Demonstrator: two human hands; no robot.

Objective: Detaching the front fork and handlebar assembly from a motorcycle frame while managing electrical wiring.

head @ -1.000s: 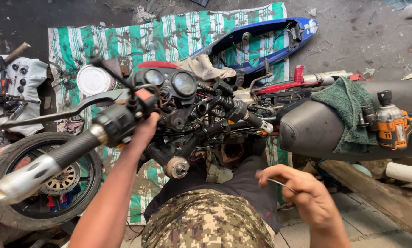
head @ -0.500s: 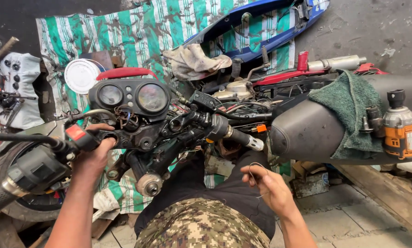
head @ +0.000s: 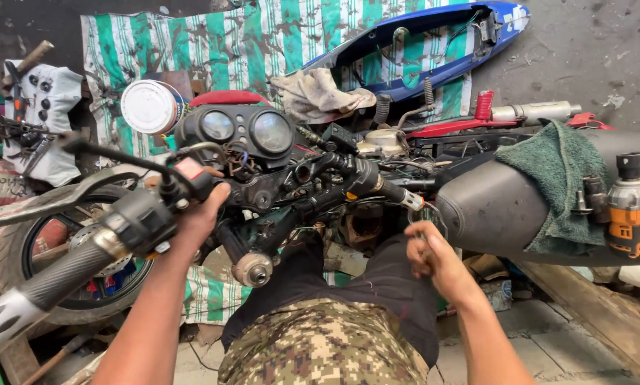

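- Here, I look down over a stripped motorcycle lying across a green-striped tarp (head: 227, 43) on a concrete floor.
- My left hand (head: 202, 214) is closed around the left handlebar (head: 131, 221), just inboard of the grip (head: 63, 267), below a red switch (head: 189, 168); the fingers wrap the bar and are mostly hidden behind it.
- The clutch lever (head: 56, 199) stands out to the left of that hand, apart from it.
- My right hand (head: 434, 257) is curled narrow, fingertips pinched together just below the bare end of the right handlebar (head: 395, 194); I cannot tell whether it holds anything or touches the bar.
- The twin gauges (head: 245, 132) sit between the bars, above the left hand, with a red cowl (head: 227, 97) behind them.
- A tangle of black hoses and wiring (head: 320, 178) fills the centre, near both hands.
- The front wheel (head: 70, 257) shows at lower left, under the left bar.
- A grey tank (head: 491, 207) lies right of the right hand, with a green towel (head: 559, 178) draped over it.
- An orange power tool (head: 633, 214) rests on the tank at the far right edge.
- A blue body panel (head: 434, 50) and a dirty rag (head: 320, 93) lie on the tarp beyond the bike.
- A white round lid (head: 149, 107) sits left of the gauges.
- My camouflage trousers (head: 320, 342) fill the bottom centre.
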